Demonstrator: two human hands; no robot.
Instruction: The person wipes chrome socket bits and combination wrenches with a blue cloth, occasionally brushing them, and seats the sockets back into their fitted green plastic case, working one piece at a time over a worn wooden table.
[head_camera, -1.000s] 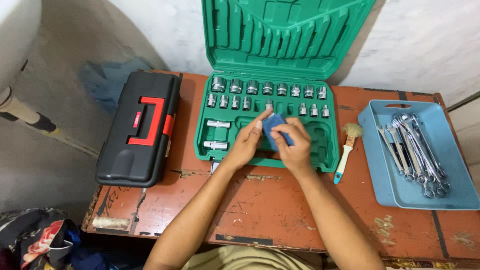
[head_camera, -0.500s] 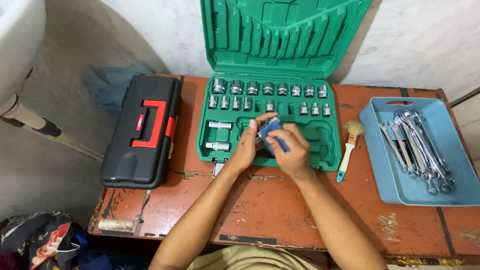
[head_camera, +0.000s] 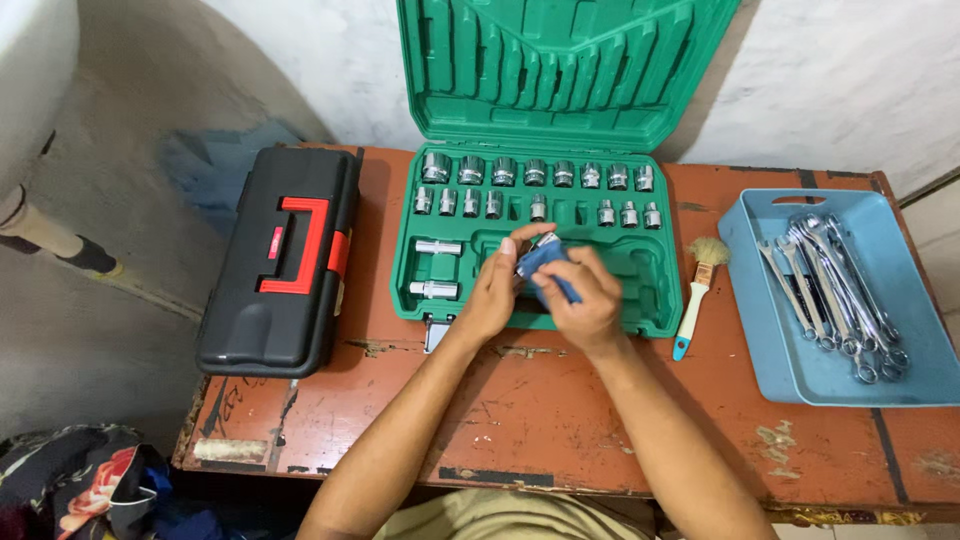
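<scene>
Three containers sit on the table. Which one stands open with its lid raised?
The green socket case in the middle: its lid leans against the wall. The black toolbox is shut; the blue tray has no lid.

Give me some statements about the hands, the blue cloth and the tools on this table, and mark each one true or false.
1. Both hands, left hand and right hand, hold a blue cloth over the green socket case. True.
2. The green socket case is closed. False: its lid stands open.
3. The wrenches lie in a blue tray at the right. True.
4. The brush lies inside the black toolbox. False: it lies on the table, between case and tray.
5. The black toolbox is open. False: it is shut.
</scene>
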